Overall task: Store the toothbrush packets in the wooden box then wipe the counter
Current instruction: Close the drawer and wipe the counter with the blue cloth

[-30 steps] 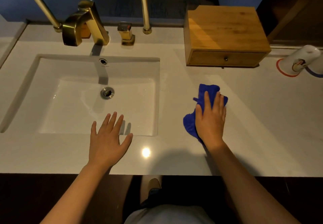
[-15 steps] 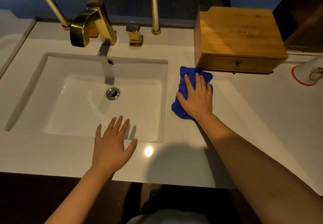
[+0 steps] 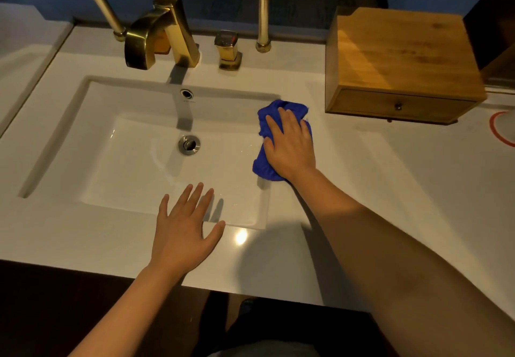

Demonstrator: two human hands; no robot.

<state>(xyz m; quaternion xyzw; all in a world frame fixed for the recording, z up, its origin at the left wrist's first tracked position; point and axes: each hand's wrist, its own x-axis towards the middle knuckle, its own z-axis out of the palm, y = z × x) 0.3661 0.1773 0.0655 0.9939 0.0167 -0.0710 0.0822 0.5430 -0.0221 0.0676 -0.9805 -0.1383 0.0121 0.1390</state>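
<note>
The desk (image 3: 390,189) is a smooth, pale, stone-like slab with a faint sheen; a small bright glare spot sits just right of the left hand's thumb. Sunk into it is a rectangular white basin (image 3: 69,139), glossy and sharp-cornered, with a round chrome drain plug (image 3: 189,145) ahead of the left hand and a small overflow ring above that. Beyond the basin stands an angular brass tap (image 3: 158,33), brushed gold and blocky, with a square brass knob (image 3: 229,50) to its right and two slim brass posts rising behind.

The right hand (image 3: 291,145) lies palm-down with fingers extended and slightly spread, pressing a blue cloth (image 3: 263,161) flat against the desk at the basin's right rim. The cloth is a crumpled, fuzzy, deep-blue wad, bunched in soft folds that stick out past the fingertips and beside the wrist.

The left hand (image 3: 184,234) is spread wide, palm on the desk's front strip, fingers reaching over the basin's near edge and holding nothing.

The wooden box (image 3: 401,58) stands ahead and to the right of the right hand, apart from the cloth: a light, grained bamboo-coloured block with a flat top and a shut front drawer with a tiny dark knob. A red ring shows at the far right edge.
</note>
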